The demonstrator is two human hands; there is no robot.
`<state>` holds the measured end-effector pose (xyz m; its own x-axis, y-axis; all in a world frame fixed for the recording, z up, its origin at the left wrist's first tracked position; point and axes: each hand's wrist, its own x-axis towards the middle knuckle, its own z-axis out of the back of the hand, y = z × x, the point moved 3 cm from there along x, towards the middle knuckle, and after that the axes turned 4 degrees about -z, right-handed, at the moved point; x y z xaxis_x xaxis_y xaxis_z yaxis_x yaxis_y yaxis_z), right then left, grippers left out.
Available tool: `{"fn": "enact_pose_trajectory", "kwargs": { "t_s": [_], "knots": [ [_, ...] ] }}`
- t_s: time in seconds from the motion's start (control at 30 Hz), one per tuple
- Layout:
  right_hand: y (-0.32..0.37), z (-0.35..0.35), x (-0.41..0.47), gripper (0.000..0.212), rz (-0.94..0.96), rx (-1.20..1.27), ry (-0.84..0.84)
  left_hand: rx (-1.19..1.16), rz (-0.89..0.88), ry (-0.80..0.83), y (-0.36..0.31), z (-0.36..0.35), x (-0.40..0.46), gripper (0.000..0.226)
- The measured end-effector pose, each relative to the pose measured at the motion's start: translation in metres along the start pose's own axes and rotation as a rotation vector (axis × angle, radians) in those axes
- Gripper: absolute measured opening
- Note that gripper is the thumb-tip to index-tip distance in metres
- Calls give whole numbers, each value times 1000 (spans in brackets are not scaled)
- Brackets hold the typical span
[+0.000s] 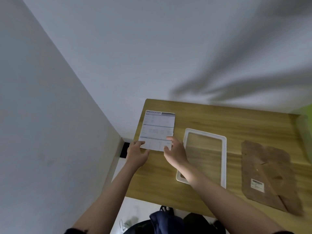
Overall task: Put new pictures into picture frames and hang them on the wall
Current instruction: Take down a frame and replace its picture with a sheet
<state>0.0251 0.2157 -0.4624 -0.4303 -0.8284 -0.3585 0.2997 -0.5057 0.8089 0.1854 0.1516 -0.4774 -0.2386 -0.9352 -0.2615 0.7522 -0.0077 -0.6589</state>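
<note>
While both forearms reach forward from the 6 o'clock edge of the view, the left hand (137,155) and the right hand (175,152) meet at the near end of a printed sheet (157,130) headed "SPECIFICATION". Left fingers (141,143) lie on the sheet's near left corner, thumb alongside; whether they pinch the sheet or only press it cannot be told. Right fingers (170,139) are loosely curled at the near right corner, touching the sheet edge, with no clear grip visible. Sheet position: flat on the wooden worktop (219,119), at 11 o'clock from the worktop centre. Just beside the sheet, at 3 o'clock from it, lies a white picture frame (223,159), flat, partly covered by the right forearm. Further toward 3 o'clock, apart from the frame, lies a brown backing board (270,166) bearing a small white label (257,184). Beyond the worktop, at 12 o'clock, stands a pale wall (152,48).
</note>
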Motion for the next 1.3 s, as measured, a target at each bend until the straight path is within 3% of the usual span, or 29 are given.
{"fn": "enact_pose_trajectory", "kwargs": {
  "t_s": [0.3,0.53,0.73,1.03,1.3],
  "knots": [
    [1,-23,29,38,-194,8,-104,-36,66,-15,7,6,19,37],
    [1,-4,22,36,-94,207,-217,-261,129,-27,6,14,26,25],
    [-24,39,-4,36,-90,339,-330,-512,59,100,-19,6,8,27],
    [-80,90,-65,33,-164,148,-525,-226,-178,223,-55,-52,-36,28],
    [-100,106,-83,39,-166,2,-499,-80,-339,264,-68,-82,-53,37]
  ]
}}
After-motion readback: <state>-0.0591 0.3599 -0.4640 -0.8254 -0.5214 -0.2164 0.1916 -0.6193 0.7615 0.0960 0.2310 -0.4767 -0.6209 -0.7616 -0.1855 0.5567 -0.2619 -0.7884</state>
